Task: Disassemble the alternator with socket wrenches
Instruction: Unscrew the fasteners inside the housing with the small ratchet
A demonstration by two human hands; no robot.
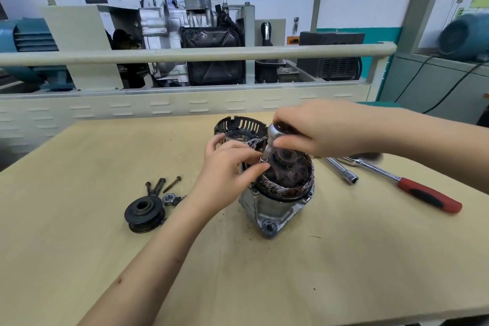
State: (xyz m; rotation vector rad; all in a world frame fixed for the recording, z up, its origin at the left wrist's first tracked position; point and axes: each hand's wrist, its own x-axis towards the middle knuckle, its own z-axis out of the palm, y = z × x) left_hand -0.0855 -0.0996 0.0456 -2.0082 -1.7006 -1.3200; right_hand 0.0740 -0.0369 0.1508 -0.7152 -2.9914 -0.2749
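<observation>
Loosening a fastener on the opened top of the alternator (275,193) is the step in hand, judged from the tool position. The alternator stands upright at the middle of the table (79,246), windings exposed.

The right hand (317,130) curls over the head of a ratchet (275,131), whose socket (267,152) points down into the left part of the alternator top. The left hand (230,164) has its fingers (254,155) pinched round the socket's lower end; whether they also hold a small ring there cannot be told, as the view is blurred.

Recommended practice:
- Keep the socket square on the fastener; a tilt risks rounding it.
- Steady the socket with the left hand only while turning is light.
- Brace the housing so it does not rotate on the table.

Removed parts lie on the left: pulley (144,213), nut (168,198), long bolts (158,185). The black cover (238,127) stands just beyond the alternator. A second ratchet with red handle (428,196) and an extension bar (342,172) lie on the right.
</observation>
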